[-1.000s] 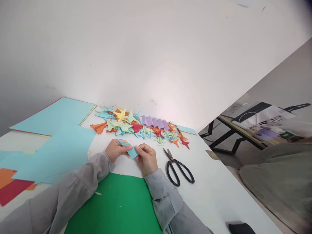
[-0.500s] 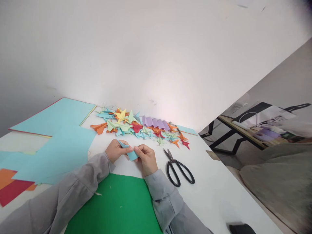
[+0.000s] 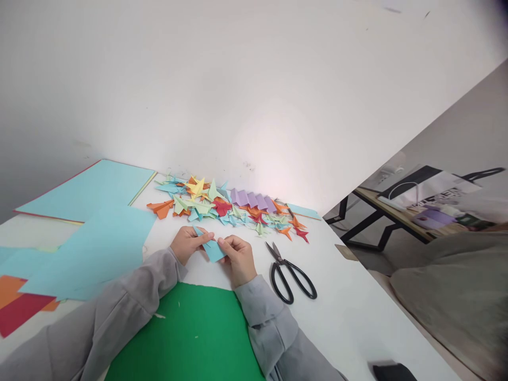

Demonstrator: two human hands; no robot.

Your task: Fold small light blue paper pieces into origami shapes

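A small light blue paper piece, partly folded, is held between both hands above the white table. My left hand pinches its left side, with a pointed corner sticking up by the fingers. With thumb and fingers, my right hand grips the right side. Black-handled scissors lie to the right of my right hand, blades pointing away. Behind the hands lies a pile of small folded paper shapes in several colours, along with a pleated purple paper strip.
Large light blue sheets cover the left of the table. Red paper lies at the left edge. A green sheet is in front of me. A black object sits at the bottom right. Beyond is a shelf.
The left thumb has shifted slightly up and right over the blue paper, and more of the paper's surface shows between the hands. The right hand has barely moved.
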